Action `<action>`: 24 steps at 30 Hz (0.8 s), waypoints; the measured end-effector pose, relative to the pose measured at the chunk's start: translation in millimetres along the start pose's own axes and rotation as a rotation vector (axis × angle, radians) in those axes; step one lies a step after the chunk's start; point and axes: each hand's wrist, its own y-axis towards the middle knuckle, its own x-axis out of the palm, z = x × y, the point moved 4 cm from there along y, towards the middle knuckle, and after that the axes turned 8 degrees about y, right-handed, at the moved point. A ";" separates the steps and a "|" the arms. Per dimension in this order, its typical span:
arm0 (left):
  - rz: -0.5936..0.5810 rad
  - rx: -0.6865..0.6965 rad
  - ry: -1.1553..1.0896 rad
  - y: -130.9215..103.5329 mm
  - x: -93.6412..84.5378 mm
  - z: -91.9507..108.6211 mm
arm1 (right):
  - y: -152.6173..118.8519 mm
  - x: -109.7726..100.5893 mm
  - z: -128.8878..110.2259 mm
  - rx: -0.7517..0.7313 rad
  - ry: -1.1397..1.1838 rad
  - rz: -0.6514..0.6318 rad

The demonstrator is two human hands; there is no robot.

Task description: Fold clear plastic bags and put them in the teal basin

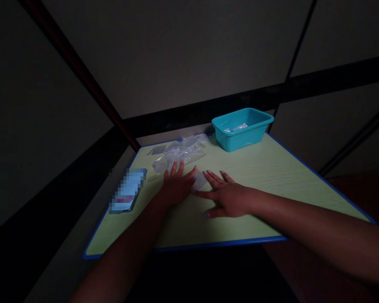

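Observation:
A small clear plastic piece [199, 180] lies on the green tabletop [271, 176] between my hands. My left hand [177, 183] rests palm down with its fingers spread, its thumb beside that piece and its fingertips at the near edge of a loose heap of clear plastic bags [180, 153]. From the right, my right hand [222, 193] reaches in with spread fingers, the fingertips near the right edge of the small piece. Neither hand appears to grip anything. Part of the heap is hidden behind the left fingers.
A turquoise basin [244, 136] holding some clear plastic stands at the back right of the table. At the left edge lies a phone-like device [129, 189], its screen blurred out. Blue trim borders the table, and a wall panel rises behind.

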 end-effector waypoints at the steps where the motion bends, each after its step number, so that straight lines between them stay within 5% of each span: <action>1: 0.001 -0.028 0.015 0.3 1.0 -1.3 | -0.2 0.1 -0.3 0.001 -0.004 -0.002; 5: 0.027 -0.118 0.083 -1.1 -1.0 -4.9 | -0.9 -0.3 -1.7 0.012 -0.026 -0.023; 15: -0.028 -0.056 0.004 -5.4 2.4 -11.5 | -0.3 -0.9 -1.3 0.024 -0.035 -0.033; 24: 0.192 -0.187 0.016 -5.3 -14.3 -24.4 | 0.1 -2.2 -2.9 0.031 -0.026 -0.043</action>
